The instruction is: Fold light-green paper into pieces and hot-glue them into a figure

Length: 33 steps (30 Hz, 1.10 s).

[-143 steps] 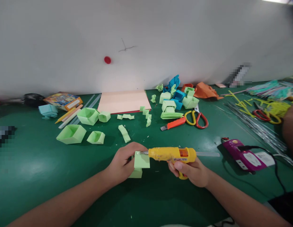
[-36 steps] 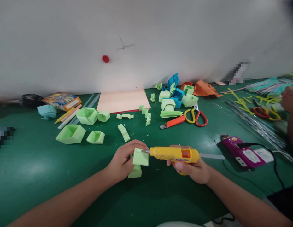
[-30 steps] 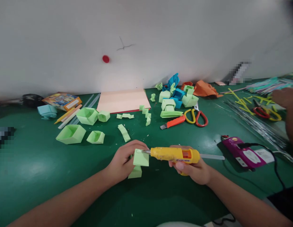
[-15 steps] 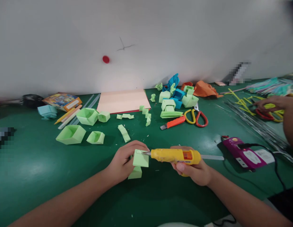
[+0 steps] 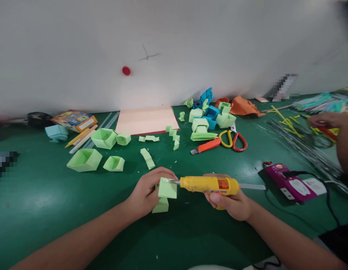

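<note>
My left hand [image 5: 148,193] is closed around a light green folded paper piece [image 5: 167,189], whose flat face is turned up. Part of the piece is hidden behind my fingers. In my right hand [image 5: 232,204] is a yellow hot glue gun [image 5: 209,185], with a clear glue stick [image 5: 252,186] sticking out of its back. Its metal nozzle meets the upper face of the paper, where a small glossy spot of glue shows. Folded green paper boxes [image 5: 84,160] and a folded green paper strip [image 5: 147,158] lie beyond my left hand.
An orange utility knife [image 5: 206,146] and scissors [image 5: 239,141] lie behind the glue gun, before a heap of green and blue paper pieces [image 5: 200,124]. A purple power box [image 5: 291,182] with a black cord stands at right. Another person's hand [image 5: 325,120] is near wire stems [image 5: 308,150].
My hands, the paper piece and the glue gun stay almost still, the nozzle still on the paper. At right, the other person's hand has shifted slightly with the scissors beneath it.
</note>
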{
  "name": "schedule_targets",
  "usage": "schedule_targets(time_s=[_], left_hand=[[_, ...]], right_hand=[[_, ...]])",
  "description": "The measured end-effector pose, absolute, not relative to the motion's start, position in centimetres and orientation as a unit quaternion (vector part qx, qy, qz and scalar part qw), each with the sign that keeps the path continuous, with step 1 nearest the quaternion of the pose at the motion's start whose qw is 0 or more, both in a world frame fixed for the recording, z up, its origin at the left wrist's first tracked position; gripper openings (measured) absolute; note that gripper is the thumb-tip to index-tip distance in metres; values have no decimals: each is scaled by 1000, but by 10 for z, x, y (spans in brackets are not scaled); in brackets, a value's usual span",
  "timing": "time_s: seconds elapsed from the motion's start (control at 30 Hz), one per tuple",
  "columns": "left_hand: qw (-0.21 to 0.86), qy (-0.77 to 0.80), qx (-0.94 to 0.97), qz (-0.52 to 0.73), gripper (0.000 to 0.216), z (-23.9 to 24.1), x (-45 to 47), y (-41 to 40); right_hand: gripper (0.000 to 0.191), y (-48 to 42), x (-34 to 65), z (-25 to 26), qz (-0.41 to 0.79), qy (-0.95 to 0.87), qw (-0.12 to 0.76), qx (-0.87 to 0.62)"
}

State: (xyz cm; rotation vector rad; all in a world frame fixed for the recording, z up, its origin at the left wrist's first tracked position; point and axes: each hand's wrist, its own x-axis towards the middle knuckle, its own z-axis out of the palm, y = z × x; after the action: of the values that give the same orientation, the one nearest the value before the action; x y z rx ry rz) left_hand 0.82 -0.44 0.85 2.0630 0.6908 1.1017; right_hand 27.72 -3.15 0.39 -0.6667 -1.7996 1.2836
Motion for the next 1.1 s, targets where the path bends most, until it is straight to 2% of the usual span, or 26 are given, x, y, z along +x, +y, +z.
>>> schedule_targets(time_s=[0.23, 1.1], left_hand=[[353, 270, 787, 427, 21, 8, 8, -4], [349, 270, 787, 431, 22, 8, 7, -4]], right_hand=[[34, -31, 276, 6, 508, -711, 412, -257], [31, -32, 279, 0, 520, -698, 417, -262]])
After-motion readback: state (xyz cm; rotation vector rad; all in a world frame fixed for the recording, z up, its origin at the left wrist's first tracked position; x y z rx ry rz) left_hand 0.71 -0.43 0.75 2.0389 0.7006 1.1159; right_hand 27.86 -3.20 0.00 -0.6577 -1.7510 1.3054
